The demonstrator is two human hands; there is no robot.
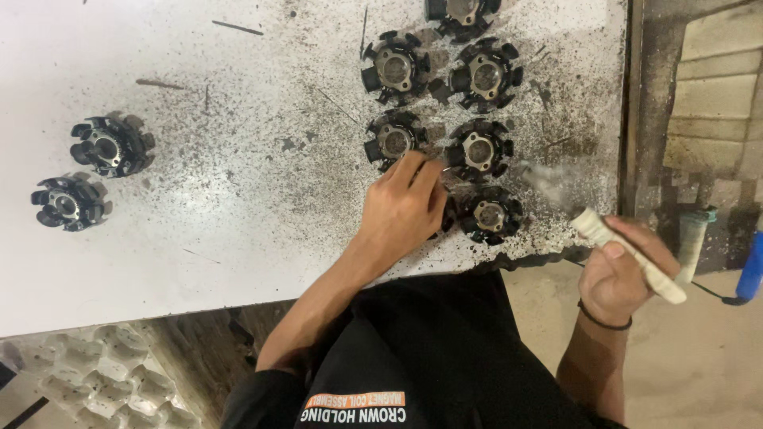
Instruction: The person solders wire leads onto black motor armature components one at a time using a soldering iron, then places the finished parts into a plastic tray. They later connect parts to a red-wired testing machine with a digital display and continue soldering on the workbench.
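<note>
Head view: left hand (401,213) fingertips pressing black toothed metal core (395,141); right hand (616,274) clenched around white brush handle (628,254), right of it; two similar cores (87,171) apart, far left.

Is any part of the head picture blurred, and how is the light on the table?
Head view: the brush tip is smeared by motion blur; the right hand is soft. The white table is evenly lit, bright at upper left; the cores cast short soft shadows.
</note>
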